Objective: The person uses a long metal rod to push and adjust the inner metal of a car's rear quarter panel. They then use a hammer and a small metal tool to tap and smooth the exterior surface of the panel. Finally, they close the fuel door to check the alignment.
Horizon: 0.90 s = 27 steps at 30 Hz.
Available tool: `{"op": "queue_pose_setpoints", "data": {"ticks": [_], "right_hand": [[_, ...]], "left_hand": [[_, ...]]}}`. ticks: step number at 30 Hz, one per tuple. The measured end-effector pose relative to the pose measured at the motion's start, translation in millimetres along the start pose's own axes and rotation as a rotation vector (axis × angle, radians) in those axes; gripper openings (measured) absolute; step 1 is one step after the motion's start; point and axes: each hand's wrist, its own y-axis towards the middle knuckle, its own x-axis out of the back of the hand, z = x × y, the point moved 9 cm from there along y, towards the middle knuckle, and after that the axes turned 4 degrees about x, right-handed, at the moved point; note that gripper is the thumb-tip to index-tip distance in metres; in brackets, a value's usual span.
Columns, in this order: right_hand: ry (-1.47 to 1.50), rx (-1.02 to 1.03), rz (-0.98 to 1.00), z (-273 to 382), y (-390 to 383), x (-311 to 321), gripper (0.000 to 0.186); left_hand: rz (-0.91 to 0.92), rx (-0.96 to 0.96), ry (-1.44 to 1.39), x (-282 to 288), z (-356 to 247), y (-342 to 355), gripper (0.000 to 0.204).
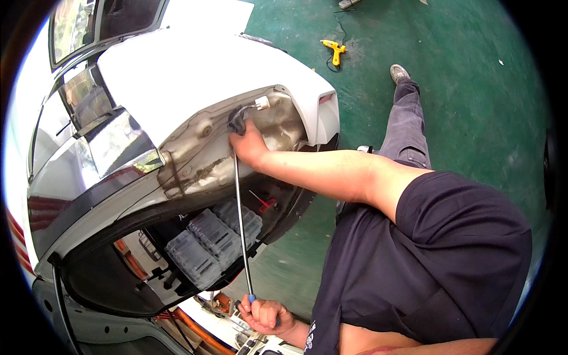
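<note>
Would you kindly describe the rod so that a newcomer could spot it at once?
Start at the white car body at the picture's upper left, then drop to the clear boxes below it. Crossing in front of their right side is a long, thin, shiny rod. Unlike the red item beside it, it ends in a blue handle.
</note>
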Motion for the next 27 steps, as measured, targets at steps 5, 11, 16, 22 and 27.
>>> {"op": "queue_pose_setpoints", "data": {"ticks": [5,11,16,22,27], "right_hand": [[-0.04,0.004,0.001,-9.7,5.7,-0.7,0.035],[-0.084,-0.025,-0.014,4.3,-1.3,3.5,0.038],[0.001,-0.061,0.001,7.8,-5.4,1.5,0.036],[0.113,-0.076,0.032,-16.0,4.3,-6.6,0.033],[-0.026,0.036,-0.016,-13.1,9.0,-3.6,0.04]], "left_hand": [[0.006,-0.001,-0.062,-13.0,12.2,-2.9,0.037],[0.005,-0.055,-0.047,-23.2,12.1,-1.3,0.042],[0.057,0.0,0.034,-19.7,4.3,4.0,0.035],[0.068,0.008,0.07,-12.1,2.2,6.5,0.029],[0.062,-0.04,-0.014,-19.6,14.3,-3.6,0.035]]}}
